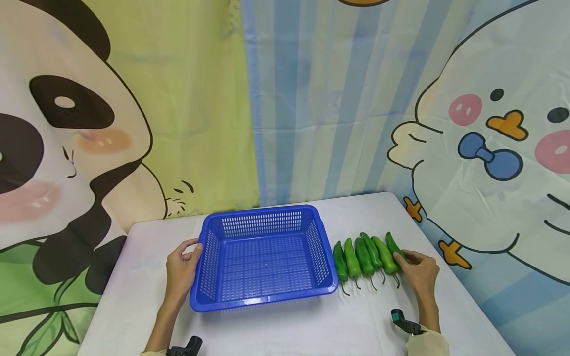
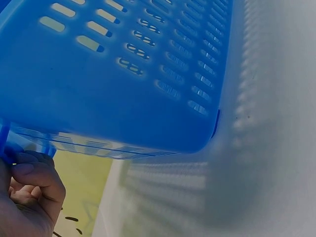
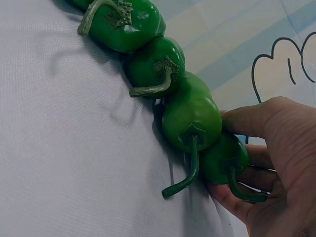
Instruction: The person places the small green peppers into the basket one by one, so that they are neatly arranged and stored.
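Fingers of our left hand [image 1: 181, 273] pinch the rim of the blue basket [image 1: 262, 299] at its nine o'clock, which should steady it, while a row of green peppers [image 1: 363, 257] lies just beside it at three o'clock, stems towards six. At the row's right end, our right hand [image 1: 419, 271] pinches the last pepper [image 1: 394, 244]; we do best gripping its body, not its stem, without shoving its lighter neighbour [image 3: 191, 118].

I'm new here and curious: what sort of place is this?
Perhaps a makeshift recording corner: a cartoon-printed backdrop hangs behind a white-topped table, and black wrist devices are worn.
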A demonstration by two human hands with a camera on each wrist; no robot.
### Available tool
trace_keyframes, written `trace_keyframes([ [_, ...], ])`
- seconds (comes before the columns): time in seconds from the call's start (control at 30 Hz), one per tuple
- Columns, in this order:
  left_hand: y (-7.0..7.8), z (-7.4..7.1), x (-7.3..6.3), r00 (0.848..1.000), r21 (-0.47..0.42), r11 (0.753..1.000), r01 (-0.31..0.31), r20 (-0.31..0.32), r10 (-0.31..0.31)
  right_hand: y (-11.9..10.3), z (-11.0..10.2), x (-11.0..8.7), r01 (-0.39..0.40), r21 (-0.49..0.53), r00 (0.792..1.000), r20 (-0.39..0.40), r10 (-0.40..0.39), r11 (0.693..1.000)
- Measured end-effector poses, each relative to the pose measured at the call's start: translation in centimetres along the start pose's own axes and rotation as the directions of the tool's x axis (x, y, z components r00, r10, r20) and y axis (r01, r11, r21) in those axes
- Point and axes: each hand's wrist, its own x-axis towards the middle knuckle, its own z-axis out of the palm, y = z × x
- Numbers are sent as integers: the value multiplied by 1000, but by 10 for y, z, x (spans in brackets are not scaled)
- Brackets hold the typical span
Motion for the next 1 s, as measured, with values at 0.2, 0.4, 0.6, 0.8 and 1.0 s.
trace_keyframes([
  [0.2,1,0,1,1000,-6,1000,-2,0,2,1,1,2,-14,14,1000,12,14,1000],
  [0.4,2,-1,1,1000,-2,1000,-10,-4,10,0,1,3,-1,34,999,-42,2,999],
  [0.6,3,-1,0,1000,-9,1000,-14,-6,14,-4,0,5,14,52,996,-90,-9,999],
  [0.8,2,-1,-1,1000,-7,1000,-21,-10,21,-5,-1,6,-20,66,996,-83,25,998],
  [1.0,1,0,-1,999,8,999,-32,-17,32,-4,-3,4,-51,76,996,-70,56,996],
])
